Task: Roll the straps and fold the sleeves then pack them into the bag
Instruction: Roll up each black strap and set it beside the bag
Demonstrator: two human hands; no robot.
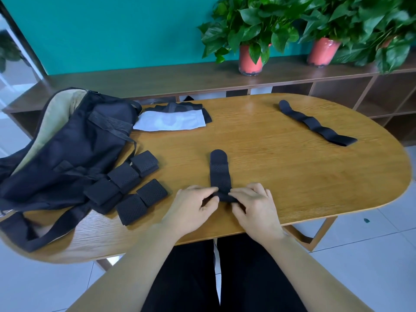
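Both hands meet at the near edge of the table (292, 176), working on one black perforated strap (219, 172). The strap lies flat on the wood and points straight away from the person, its rounded tip at the far end. The left hand (193, 206) has its fingers curled in, thumb and fingertips pinching the near end of the strap from the left side. The right hand (254, 206) mirrors it from the right, fingers bent and the thumb tucked under, gripping the same end. Between the two hands the near end of the strap is bunched into a small tight fold or roll; I cannot tell how many turns it has. Neither hand holds anything else.

To the left of the hands, several rolled straps (130, 208) sit in a loose cluster on the table, some touching each other, and the farthest ones rest against the bag (74, 149). The bag is black with a tan lining, slumped on the left end of the table with its mouth open toward the far left and its carrying straps trailing over the near edge. Just beyond the bag lies a folded white sleeve (171, 122), with a black piece (180, 106) behind it. Well apart, at the far right of the table, a second strap (315, 123) lies unrolled and wavy. Potted plants (249, 30) stand on the shelf (157, 79) behind.
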